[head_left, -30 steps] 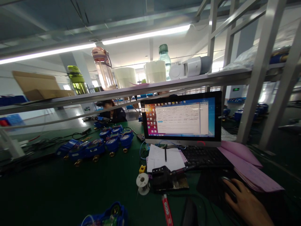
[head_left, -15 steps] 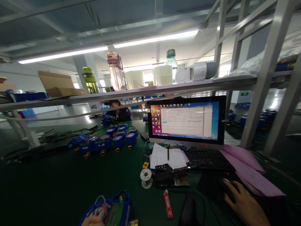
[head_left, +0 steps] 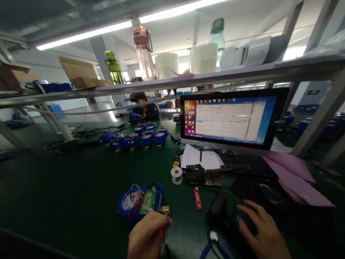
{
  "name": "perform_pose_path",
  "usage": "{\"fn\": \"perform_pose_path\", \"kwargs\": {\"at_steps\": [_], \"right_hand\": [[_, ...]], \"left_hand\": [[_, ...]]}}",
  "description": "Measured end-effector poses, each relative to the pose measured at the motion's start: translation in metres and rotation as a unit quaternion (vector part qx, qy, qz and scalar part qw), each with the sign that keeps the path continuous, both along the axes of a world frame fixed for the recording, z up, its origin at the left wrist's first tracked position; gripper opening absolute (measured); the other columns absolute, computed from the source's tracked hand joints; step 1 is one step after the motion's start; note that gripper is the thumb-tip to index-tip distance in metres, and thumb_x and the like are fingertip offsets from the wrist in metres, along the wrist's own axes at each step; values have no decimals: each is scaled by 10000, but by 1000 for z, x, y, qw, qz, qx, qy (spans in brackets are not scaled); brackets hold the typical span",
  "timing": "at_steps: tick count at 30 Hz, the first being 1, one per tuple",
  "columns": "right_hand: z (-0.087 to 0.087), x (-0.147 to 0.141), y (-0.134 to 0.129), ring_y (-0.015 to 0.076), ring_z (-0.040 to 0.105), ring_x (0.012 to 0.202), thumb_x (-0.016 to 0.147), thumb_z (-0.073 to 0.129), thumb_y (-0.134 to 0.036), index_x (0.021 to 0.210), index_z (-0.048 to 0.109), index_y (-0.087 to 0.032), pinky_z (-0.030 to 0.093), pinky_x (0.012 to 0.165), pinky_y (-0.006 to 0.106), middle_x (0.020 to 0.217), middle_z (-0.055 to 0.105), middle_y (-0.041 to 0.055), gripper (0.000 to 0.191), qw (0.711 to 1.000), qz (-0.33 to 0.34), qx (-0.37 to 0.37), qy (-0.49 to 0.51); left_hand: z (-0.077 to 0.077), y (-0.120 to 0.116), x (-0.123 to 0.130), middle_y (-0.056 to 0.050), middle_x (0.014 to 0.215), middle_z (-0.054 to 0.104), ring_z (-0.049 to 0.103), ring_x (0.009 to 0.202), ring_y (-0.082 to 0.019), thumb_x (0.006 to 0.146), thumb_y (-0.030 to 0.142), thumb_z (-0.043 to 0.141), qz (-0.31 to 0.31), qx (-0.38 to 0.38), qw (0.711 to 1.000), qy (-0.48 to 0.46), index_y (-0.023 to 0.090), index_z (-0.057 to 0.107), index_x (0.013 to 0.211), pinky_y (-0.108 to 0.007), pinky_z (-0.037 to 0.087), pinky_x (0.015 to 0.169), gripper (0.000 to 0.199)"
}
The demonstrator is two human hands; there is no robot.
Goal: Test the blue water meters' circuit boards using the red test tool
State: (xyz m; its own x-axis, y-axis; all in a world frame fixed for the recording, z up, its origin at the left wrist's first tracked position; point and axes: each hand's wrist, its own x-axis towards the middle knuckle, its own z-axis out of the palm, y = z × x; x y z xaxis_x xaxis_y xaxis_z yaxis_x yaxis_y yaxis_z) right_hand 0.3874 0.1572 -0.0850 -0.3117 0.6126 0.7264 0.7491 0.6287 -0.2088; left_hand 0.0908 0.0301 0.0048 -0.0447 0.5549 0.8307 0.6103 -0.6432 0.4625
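A blue meter (head_left: 140, 201) with a small green circuit board, a display, loose wires and a brass fitting lies on the green table. Just in front of it, my left hand (head_left: 149, 233) is closed in a pinch; what its fingers hold is too blurred to name. My right hand (head_left: 260, 230) hovers with fingers apart, holding nothing, beside a black handheld device (head_left: 217, 208). Blue-handled pliers (head_left: 213, 241) lie between my hands. Behind my right hand rests a black mouse (head_left: 270, 193). A red and white packet (head_left: 197, 198) lies near the middle.
A monitor (head_left: 226, 120) stands behind a keyboard (head_left: 242, 163), white papers (head_left: 198, 157) and pink sheets (head_left: 299, 176). A solder spool (head_left: 176, 175) is left of a black case. Several blue meters (head_left: 132, 140) sit farther back. Bottles and cups line the shelf (head_left: 161, 83); a person is beyond.
My right hand has left the mouse and moved left, toward the black device. My left hand has shifted right, off the meter's wires. The view has tilted down, bringing the pliers into sight.
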Motion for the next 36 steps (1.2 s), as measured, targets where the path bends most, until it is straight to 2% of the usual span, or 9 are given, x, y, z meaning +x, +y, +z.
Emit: {"fn": "perform_pose_path", "kwargs": {"at_steps": [5,8,12,18,21,24,27,31,36], "right_hand": [[-10,-23,-23,246,618,877,846,423,-424,1081,559,-203,511,740,379,1112,570,114,350,987,-26,-153,-53],[-15,-27,-25,225,640,788,861,381,-440,1156,508,-198,519,614,334,1091,591,105,402,974,-32,-213,-67],[-13,-22,-22,232,640,720,823,412,-419,1175,504,-177,507,602,348,1044,626,107,437,968,-69,-213,-116],[22,-26,-21,309,609,766,807,414,-328,1085,565,-76,463,642,423,979,610,175,404,948,-192,-154,-201],[45,-63,-24,287,589,877,848,378,-313,1052,588,-114,448,738,402,1044,594,157,354,962,-125,-178,-162],[54,-108,-14,278,599,855,890,338,-332,952,607,-125,440,741,393,966,616,162,346,922,-40,-348,-162],[46,-137,10,290,600,860,872,404,-402,868,593,-128,438,733,397,911,624,179,334,895,-38,-421,-140],[31,-145,34,312,595,890,765,570,-338,811,564,-121,426,761,424,855,616,183,222,870,-22,-486,-83],[28,-139,21,185,613,692,828,472,-350,892,515,-146,470,654,317,720,608,65,217,786,158,-595,46]], "left_hand": [[-21,12,16,-18,937,715,660,891,-133,830,105,508,0,-164,984,-76,259,648,983,-237,523,833,259],[-34,14,23,-52,943,713,657,897,-159,828,209,533,-34,-256,953,-160,222,666,954,-260,524,822,183],[-48,18,31,-44,728,706,660,690,-149,756,319,635,-24,-313,899,-305,163,620,777,-239,526,656,157],[-75,26,38,-44,765,731,685,769,-164,782,289,591,-8,-364,858,-363,177,513,949,-303,513,794,215],[-88,31,41,-65,821,734,688,816,-179,740,239,615,-12,-372,850,-373,168,570,906,-296,522,791,186],[-96,35,41,-68,821,731,688,818,-188,723,224,624,0,-365,858,-362,160,618,854,-288,537,761,146],[-100,36,38,-50,777,721,679,755,-172,732,259,633,20,-356,874,-330,161,649,806,-274,532,717,124],[-102,36,34,-19,714,684,624,668,-139,729,284,651,48,-352,884,-304,166,659,773,-250,494,656,127],[-102,35,34,-16,724,660,584,670,-127,753,295,632,64,-338,892,-294,165,649,799,-235,459,638,139]]}}
